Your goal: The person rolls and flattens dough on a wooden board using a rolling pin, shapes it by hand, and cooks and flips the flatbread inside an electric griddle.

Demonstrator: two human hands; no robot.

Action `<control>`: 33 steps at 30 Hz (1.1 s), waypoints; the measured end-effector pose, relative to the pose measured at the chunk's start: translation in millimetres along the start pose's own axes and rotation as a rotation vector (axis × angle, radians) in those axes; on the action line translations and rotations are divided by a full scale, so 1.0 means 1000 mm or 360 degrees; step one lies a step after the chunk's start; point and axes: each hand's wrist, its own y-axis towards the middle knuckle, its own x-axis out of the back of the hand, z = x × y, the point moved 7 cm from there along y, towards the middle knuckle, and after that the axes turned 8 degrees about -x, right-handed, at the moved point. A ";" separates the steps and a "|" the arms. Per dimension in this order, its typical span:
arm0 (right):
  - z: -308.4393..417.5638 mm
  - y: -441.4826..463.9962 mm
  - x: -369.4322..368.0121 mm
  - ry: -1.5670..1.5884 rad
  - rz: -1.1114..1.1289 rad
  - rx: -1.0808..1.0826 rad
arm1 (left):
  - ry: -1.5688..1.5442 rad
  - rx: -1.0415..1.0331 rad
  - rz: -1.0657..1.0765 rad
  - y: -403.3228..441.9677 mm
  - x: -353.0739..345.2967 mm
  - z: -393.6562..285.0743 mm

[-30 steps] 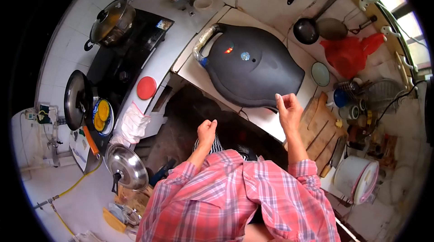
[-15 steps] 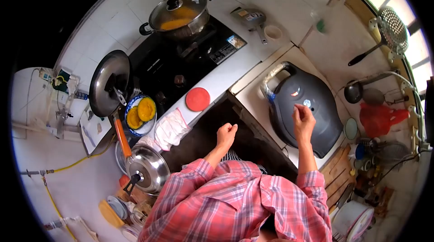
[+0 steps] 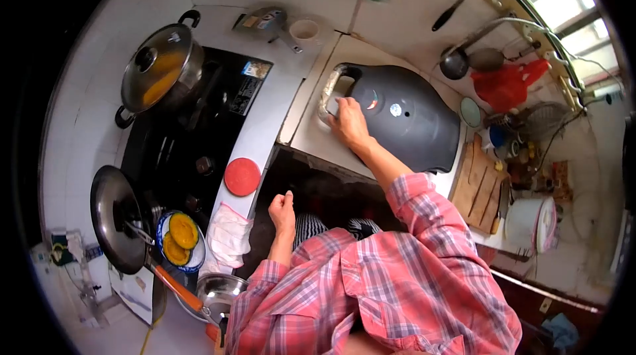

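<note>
My right hand (image 3: 348, 123) is at the left end of the dark grey, wide-bodied object (image 3: 414, 119) lying on the tiled counter. Its fingers are bent by the tape-wrapped handle (image 3: 328, 93); the fingertips are partly hidden, so a grip cannot be made out. My left hand (image 3: 283, 212) hangs in front of the counter with its fingers closed, right of the white cloth (image 3: 228, 236); anything inside it is too small to see. A red round lid (image 3: 242, 177) lies on the counter edge above the cloth.
On the black stove (image 3: 179, 146) stands a lidded pot (image 3: 162, 70). A pan lid (image 3: 119, 219) and a plate of yellow pumpkin (image 3: 180, 239) are at the left. A wooden cutting board (image 3: 477, 186), a knife and a white container (image 3: 530, 222) are at the right. Utensils hang on the wall.
My right hand has moved from over the dark object's front to its handle end at the left. My left hand remains closed in front of me. The camera view has turned.
</note>
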 end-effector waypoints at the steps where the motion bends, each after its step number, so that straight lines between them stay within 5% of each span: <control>1: 0.003 0.002 -0.004 0.0003 0.0013 -0.0021 | 0.0040 0.0026 0.0008 0.000 0.000 -0.002; 12: 0.009 0.022 -0.053 -0.0316 0.0032 -0.0366 | 0.0065 0.0214 0.0075 0.014 0.009 0.036; 33: 0.012 0.033 -0.070 -0.0829 -0.0105 -0.0279 | 0.0046 0.0251 0.0088 0.027 0.023 0.057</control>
